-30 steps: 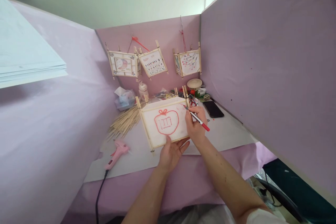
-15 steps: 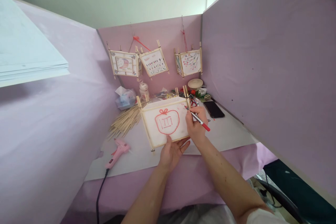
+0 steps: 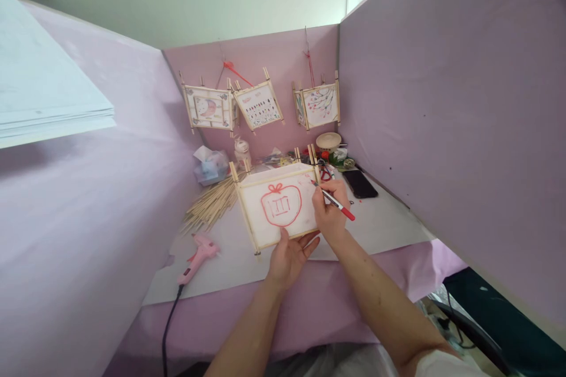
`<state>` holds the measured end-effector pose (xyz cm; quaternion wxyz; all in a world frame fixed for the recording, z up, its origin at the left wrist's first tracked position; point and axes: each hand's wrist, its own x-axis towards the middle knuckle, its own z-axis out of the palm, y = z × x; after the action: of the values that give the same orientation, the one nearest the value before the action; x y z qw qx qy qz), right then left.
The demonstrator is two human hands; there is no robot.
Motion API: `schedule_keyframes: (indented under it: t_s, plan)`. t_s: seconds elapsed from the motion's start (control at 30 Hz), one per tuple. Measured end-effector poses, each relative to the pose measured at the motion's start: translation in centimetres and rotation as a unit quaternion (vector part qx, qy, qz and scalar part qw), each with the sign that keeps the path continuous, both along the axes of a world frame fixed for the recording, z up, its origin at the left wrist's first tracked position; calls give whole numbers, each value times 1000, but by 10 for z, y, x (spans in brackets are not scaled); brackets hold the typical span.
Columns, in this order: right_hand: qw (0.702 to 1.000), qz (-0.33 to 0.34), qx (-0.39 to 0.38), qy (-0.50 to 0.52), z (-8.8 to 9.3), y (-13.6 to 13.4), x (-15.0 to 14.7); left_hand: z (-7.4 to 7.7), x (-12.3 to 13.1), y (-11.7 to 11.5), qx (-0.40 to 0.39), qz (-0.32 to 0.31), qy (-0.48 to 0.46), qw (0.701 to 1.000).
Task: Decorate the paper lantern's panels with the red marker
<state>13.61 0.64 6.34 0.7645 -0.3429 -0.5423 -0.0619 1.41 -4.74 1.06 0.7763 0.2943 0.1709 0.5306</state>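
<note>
A paper lantern with a bamboo-stick frame stands on the white work surface. Its front panel carries a red round outline with a bow on top and strokes inside. My left hand holds the lantern's lower edge, thumb on the front and fingers underneath. My right hand grips a red marker, whose tip touches the panel's upper right corner.
A pink glue gun with a black cord lies at the left. A bundle of bamboo sticks is behind it. A black phone lies at the right. Three finished lanterns hang on the back wall above small clutter.
The marker tip has shifted slightly down along the panel's right edge. My left hand and the lantern stay in place.
</note>
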Motion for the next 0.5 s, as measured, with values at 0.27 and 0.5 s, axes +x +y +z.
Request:
schedule_keyframes:
  t_s: [0.27,0.5]
  plan:
    - [1000,10,-2,-3,0,0,1,-3,-1,1,5,0,-7,1000]
    - [1000,20,-5,-14,-2,0,1,-1,0,0,9,-2,-5,1000]
